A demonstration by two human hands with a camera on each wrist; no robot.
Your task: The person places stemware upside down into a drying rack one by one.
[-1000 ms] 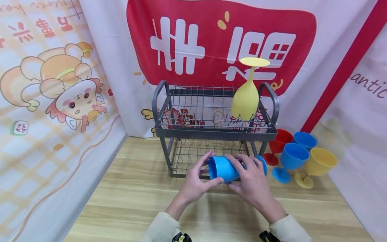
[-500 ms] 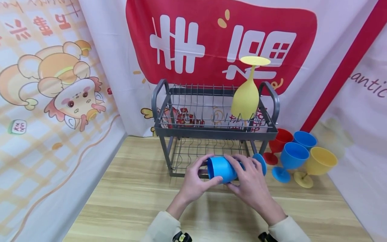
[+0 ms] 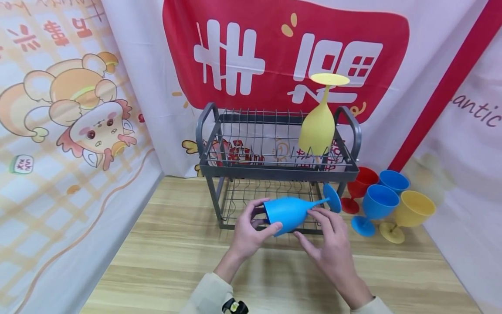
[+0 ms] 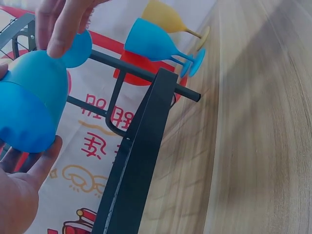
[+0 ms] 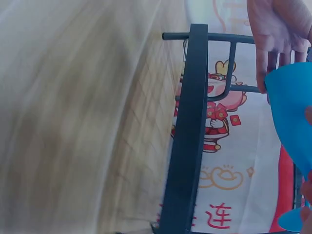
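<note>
Two hands hold a blue goblet (image 3: 292, 211) on its side just in front of the dish rack (image 3: 274, 172), low over the tabletop (image 3: 176, 261). The left hand (image 3: 247, 233) grips the bowel's rim end, thumb beneath, likely steadying it; the right hand (image 3: 331, 248) touches the bowl near the stem with fairly straight fingers, grasping nothing.

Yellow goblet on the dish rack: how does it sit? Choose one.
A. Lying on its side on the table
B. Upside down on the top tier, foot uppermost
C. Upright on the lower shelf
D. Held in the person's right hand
B: the yellow goblet stands bowl-down at the right end of the dish rack's top tier, its round foot uppermost.
</note>
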